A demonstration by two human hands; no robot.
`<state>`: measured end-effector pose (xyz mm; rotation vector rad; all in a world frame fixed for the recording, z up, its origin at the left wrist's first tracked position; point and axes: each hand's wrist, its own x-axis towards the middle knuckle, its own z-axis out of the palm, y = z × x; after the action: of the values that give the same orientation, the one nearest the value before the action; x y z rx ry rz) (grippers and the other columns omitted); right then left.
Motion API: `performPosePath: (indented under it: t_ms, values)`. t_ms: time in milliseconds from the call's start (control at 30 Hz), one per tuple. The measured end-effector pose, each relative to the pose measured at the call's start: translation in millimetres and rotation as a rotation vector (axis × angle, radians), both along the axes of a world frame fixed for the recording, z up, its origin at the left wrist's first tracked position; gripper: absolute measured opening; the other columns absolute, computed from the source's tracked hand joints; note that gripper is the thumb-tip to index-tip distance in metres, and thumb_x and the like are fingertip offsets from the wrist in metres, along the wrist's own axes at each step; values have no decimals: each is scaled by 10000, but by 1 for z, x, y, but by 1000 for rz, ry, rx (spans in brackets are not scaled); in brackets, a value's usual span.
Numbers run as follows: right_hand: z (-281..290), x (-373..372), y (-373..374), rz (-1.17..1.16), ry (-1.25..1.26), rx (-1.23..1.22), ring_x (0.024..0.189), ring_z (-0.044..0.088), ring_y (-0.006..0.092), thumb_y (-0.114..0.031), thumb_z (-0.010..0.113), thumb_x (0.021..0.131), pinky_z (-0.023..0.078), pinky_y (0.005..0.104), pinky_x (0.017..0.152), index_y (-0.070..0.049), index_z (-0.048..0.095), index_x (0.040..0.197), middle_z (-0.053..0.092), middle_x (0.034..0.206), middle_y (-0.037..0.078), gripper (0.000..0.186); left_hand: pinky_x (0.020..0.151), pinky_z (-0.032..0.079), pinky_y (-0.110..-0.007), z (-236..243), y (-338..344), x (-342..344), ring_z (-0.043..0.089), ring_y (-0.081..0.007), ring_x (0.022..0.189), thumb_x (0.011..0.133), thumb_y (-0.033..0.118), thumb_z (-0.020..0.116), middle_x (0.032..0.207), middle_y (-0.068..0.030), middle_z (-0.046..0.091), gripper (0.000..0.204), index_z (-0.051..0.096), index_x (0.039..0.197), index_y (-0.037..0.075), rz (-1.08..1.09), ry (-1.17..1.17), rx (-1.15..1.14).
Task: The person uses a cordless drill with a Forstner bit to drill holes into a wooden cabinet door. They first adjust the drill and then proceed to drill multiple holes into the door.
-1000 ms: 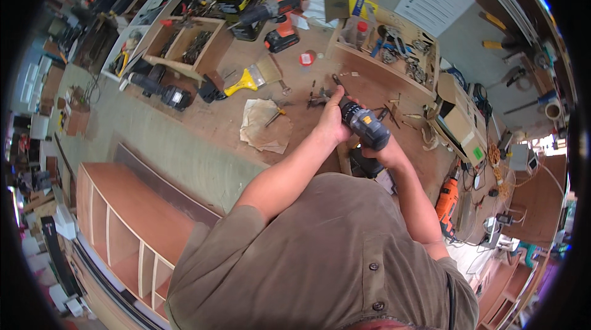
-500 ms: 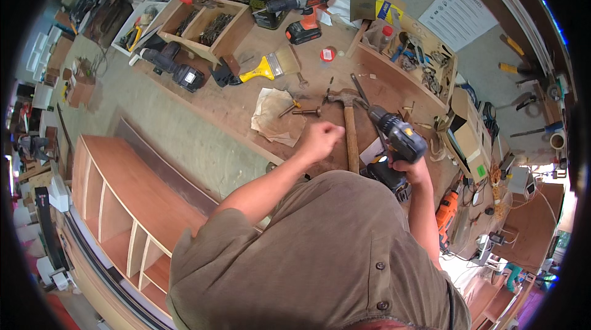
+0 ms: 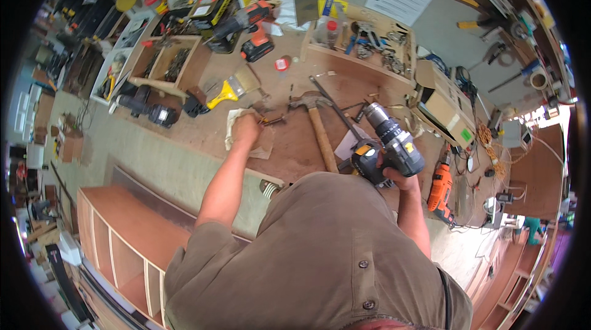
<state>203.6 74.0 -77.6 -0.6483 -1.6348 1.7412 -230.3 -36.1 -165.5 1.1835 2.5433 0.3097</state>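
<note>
My right hand [image 3: 403,177] is wrapped round the handle of a black cordless drill [image 3: 394,139], its silver chuck pointing away from me. My left hand [image 3: 246,129] reaches over a creased pale sheet [image 3: 262,145] on the bench, with fingers curled downward. What those fingers hold, if anything, is hidden. Right beside them lies a small brass-coloured metal piece [image 3: 275,120]. Between my hands rests a claw hammer [image 3: 320,133] with a wooden handle, next to a long dark metal bar [image 3: 335,107].
Beyond my left hand lies a yellow-handled paintbrush [image 3: 229,91]. An orange-and-black cordless drill [image 3: 255,25] stands farther back. A wooden tray of hardware [image 3: 363,50] sits at the back right, near an open cardboard box [image 3: 440,102]. An orange corded drill [image 3: 441,188] lies at right.
My left hand has moved left, from near the hammer to over the pale sheet. The drill in my right hand has tilted, its chuck now pointing more away from me. The view has shifted.
</note>
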Motion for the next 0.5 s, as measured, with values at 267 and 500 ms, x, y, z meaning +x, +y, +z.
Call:
performPosePath:
  t_ms: [267, 500]
  values:
    - [30, -7, -20, -139, -218, 469, 871, 638, 229, -53, 724, 661, 507, 363, 797, -121, 671, 945, 663, 902, 29, 297, 657, 523, -338, 64, 14, 11, 666, -212, 766, 937, 200, 663, 881, -58, 694, 143, 676, 1002, 74, 252, -1208, 848]
    - [53, -36, -36, -54, -79, -18, 816, 647, 174, -108, 719, 798, 535, 306, 753, -41, 625, 1057, 647, 901, 47, 283, 727, 558, -373, 189, 50, 122, 674, -223, 842, 961, 266, 627, 968, -62, 669, 229, 622, 1092, 79, -76, -2115, 920]
